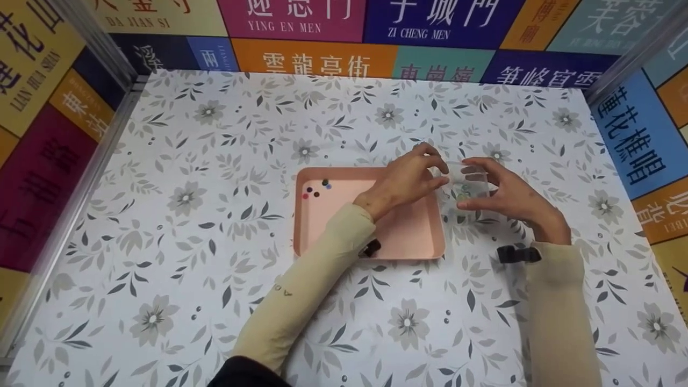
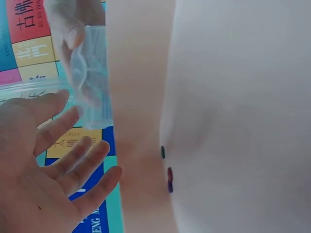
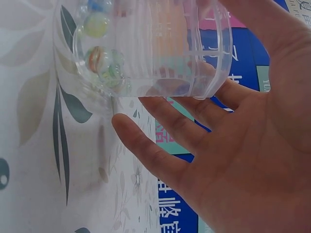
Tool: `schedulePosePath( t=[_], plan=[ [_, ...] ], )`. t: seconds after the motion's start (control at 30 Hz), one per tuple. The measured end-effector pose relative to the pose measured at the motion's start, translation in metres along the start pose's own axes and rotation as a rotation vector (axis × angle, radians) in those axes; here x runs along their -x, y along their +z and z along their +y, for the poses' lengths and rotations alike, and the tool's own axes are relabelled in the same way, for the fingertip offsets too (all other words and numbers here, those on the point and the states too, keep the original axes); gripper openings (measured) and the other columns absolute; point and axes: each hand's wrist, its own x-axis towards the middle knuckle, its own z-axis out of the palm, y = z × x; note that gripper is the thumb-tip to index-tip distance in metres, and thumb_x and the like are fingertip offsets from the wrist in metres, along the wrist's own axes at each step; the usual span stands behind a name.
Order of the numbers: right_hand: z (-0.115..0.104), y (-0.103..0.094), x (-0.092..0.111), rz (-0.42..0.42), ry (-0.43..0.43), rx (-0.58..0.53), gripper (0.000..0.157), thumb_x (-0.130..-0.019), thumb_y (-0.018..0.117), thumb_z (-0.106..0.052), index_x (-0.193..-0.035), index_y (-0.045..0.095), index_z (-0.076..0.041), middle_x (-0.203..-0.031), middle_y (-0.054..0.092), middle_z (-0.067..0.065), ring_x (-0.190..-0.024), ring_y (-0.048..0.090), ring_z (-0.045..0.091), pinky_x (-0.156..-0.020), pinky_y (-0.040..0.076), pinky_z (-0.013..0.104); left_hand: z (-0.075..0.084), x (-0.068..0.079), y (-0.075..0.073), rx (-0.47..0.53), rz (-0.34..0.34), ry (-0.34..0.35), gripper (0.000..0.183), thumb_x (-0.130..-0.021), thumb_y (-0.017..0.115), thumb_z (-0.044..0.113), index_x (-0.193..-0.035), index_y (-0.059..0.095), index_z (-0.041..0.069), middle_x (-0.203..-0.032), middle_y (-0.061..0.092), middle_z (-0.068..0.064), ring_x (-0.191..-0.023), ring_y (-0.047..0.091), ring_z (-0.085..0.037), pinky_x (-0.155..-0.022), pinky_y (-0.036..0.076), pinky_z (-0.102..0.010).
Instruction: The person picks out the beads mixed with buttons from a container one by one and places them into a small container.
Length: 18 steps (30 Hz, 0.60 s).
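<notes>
My right hand (image 1: 510,193) grips a clear plastic box (image 1: 474,181) just beyond the right side of a pink tray (image 1: 438,231). Inside the box are several glass marbles (image 3: 104,65), with green, yellow and orange swirls showing in the right wrist view. Over the tray's right wall reaches my left hand (image 1: 406,177), its fingertips close to the box. Its fingers (image 2: 87,199) are spread and loosely bent in the left wrist view, with nothing seen between them. A transparent edge (image 2: 34,87) shows behind its thumb; what it belongs to is unclear.
Several small dark, red and blue pieces (image 1: 310,191) lie in the tray's far left corner. A floral cloth (image 1: 215,226) covers the table. Panels with large characters (image 1: 317,62) stand along the back and sides. Each wrist bears a black strap mount (image 1: 517,254).
</notes>
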Motion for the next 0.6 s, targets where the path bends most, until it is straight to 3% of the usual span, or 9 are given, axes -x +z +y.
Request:
schedulePosePath(
  t=[0.07,0.2,0.23,0.3,0.43,0.5,0.6],
  plan=[
    [0.001,-0.001,0.000,0.001,-0.005,0.009,0.090,-0.083,0.089,-0.020,-0.158,0.039,-0.019,-0.159,0.047,0.010,-0.150,0.042,0.035,-0.112,0.044,0.058,0.001,0.002,-0.005,-0.022,0.006,-0.011,0.026,-0.102,0.066,0.038,-0.121,0.075,0.023,-0.138,0.056,0.002,-0.109,0.064,-0.013,-0.097,0.052,-0.028],
    [0.003,-0.004,0.001,-0.001,0.000,0.035,0.092,-0.082,0.090,-0.020,-0.158,0.038,-0.019,-0.157,0.048,0.012,-0.148,0.045,0.034,-0.106,0.051,0.036,0.000,0.009,-0.017,-0.063,0.040,-0.033,0.027,-0.103,0.065,0.039,-0.122,0.074,0.023,-0.139,0.057,0.003,-0.119,0.064,-0.015,-0.101,0.053,-0.030],
    [0.003,-0.005,0.002,-0.004,0.007,0.042,0.093,-0.082,0.090,-0.021,-0.159,0.037,-0.019,-0.157,0.048,0.013,-0.148,0.045,0.034,-0.106,0.050,0.036,0.000,0.011,-0.020,-0.075,0.051,-0.042,0.027,-0.103,0.065,0.039,-0.123,0.074,0.023,-0.140,0.057,0.002,-0.121,0.063,-0.015,-0.103,0.052,-0.032],
    [0.004,-0.006,0.003,-0.013,0.017,0.052,0.098,-0.082,0.090,-0.022,-0.162,0.032,-0.021,-0.162,0.041,0.015,-0.152,0.040,0.037,-0.112,0.048,0.041,-0.002,0.017,-0.027,-0.089,0.082,-0.048,0.028,-0.103,0.065,0.038,-0.124,0.074,0.021,-0.139,0.058,0.001,-0.121,0.065,-0.017,-0.102,0.053,-0.033],
    [0.006,-0.007,0.006,-0.019,0.021,0.058,0.107,-0.087,0.086,-0.026,-0.167,0.015,-0.025,-0.172,0.021,0.019,-0.160,0.018,0.045,-0.121,0.026,0.071,-0.008,0.031,-0.041,-0.127,0.166,-0.051,0.029,-0.103,0.066,0.037,-0.123,0.075,0.019,-0.137,0.060,-0.002,-0.117,0.066,-0.019,-0.099,0.054,-0.037],
    [0.005,-0.007,0.008,0.007,0.017,0.053,0.106,-0.091,0.082,-0.029,-0.168,0.010,-0.027,-0.174,0.014,0.018,-0.162,0.011,0.045,-0.123,0.019,0.073,-0.012,0.039,-0.047,-0.150,0.207,-0.051,0.029,-0.102,0.066,0.038,-0.123,0.075,0.018,-0.135,0.062,-0.003,-0.115,0.067,-0.019,-0.099,0.054,-0.039],
    [0.002,-0.007,0.010,0.077,-0.005,0.041,0.099,-0.095,0.076,-0.033,-0.168,0.010,-0.024,-0.174,0.015,0.019,-0.162,0.012,0.043,-0.124,0.017,0.072,-0.017,0.054,-0.058,-0.193,0.237,-0.086,0.033,-0.101,0.067,0.042,-0.125,0.073,0.019,-0.137,0.062,-0.003,-0.121,0.064,-0.021,-0.106,0.051,-0.043]
  ],
)
